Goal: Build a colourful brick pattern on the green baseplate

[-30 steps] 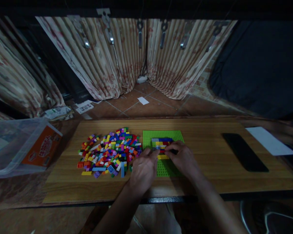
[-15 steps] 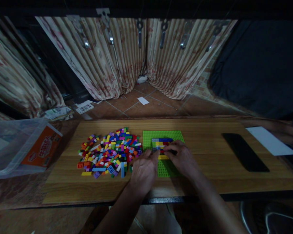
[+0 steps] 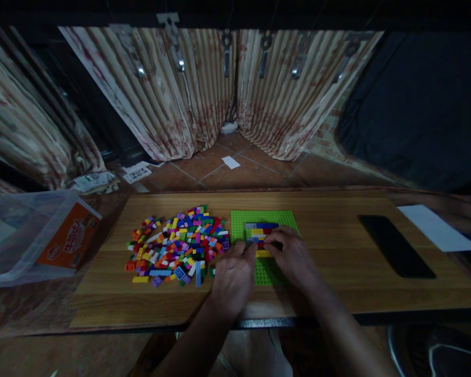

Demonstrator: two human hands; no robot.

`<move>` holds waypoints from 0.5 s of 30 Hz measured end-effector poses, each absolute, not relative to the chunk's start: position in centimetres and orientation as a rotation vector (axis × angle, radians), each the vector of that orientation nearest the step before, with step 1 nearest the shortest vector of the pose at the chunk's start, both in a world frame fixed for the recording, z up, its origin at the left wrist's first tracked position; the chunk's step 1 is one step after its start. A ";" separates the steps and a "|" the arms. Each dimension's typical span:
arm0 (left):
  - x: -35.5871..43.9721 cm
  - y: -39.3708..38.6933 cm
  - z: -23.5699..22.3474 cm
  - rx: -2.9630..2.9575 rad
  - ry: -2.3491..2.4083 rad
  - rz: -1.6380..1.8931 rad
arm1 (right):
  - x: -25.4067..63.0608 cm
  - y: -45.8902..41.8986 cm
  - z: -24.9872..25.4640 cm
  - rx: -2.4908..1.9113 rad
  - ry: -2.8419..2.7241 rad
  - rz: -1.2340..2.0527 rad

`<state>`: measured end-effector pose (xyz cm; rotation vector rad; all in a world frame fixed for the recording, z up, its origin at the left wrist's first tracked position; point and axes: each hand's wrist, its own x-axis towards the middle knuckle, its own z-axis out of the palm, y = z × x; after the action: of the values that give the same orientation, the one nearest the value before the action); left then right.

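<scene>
The brick build, its rows running crosswise, lies just ahead of the curled left hand and right hand, both near; whether either pinches I cannot tell.

Clear plastic box with orange label stands left of the worktop. Dark flat slab lies on the worktop's right part, white sheet near it. Striped curtains hang beyond.

Bricks (multicoloured) sit on a green baseplate.
</scene>
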<state>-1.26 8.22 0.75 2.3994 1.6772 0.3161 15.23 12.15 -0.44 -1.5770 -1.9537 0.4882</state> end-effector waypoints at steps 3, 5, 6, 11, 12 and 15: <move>-1.0 8.1 0.5 2.427 1.707 0.294 | 15.1 12.2 -0.6 -1.641 -1.849 0.535; -0.8 8.0 0.3 2.448 1.736 0.259 | 15.1 12.2 -0.6 -1.662 -1.804 0.560; -0.7 7.9 0.2 2.456 1.753 0.239 | 15.1 12.2 -0.6 -1.662 -1.786 0.579; -0.4 7.7 0.2 2.467 1.794 0.190 | 16.1 12.4 -0.9 -1.704 -1.635 0.604; -0.4 7.7 0.3 2.466 1.794 0.187 | 16.2 12.5 -1.0 -1.735 -1.606 0.598; -0.3 7.6 0.5 2.465 1.796 0.172 | 16.5 12.5 -1.0 -1.809 -1.567 0.608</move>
<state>-0.26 7.60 0.49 2.4653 1.7964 0.1724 16.50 12.53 -1.04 -1.8093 -1.5669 0.6080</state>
